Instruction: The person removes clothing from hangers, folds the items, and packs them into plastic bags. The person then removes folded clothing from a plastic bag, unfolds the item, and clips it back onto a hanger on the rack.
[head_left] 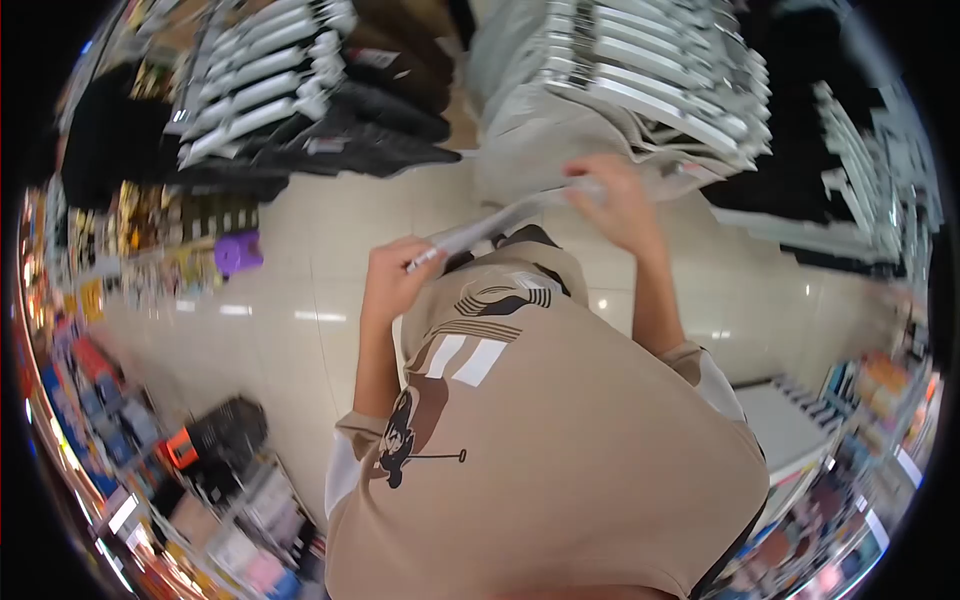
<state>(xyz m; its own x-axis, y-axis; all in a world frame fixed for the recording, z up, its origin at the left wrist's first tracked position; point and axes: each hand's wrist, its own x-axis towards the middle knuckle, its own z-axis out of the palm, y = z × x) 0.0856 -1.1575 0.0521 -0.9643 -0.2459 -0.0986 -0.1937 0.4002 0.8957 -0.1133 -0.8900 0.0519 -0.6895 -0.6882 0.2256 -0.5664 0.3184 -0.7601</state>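
A light grey garment or strip of cloth stretches between my two hands in front of my body. Its left end is in my left hand, whose fingers are closed round it near a small white piece. At the other end, my right hand pinches the cloth, just below the hanging light grey garments. Motion blurs the right fingers a little. White hangers carry those garments on the rack at the top right.
Dark garments hang on white hangers at the top left. A purple container stands at the left. Shelves of goods line both sides, with a black bag at lower left and a white table at lower right.
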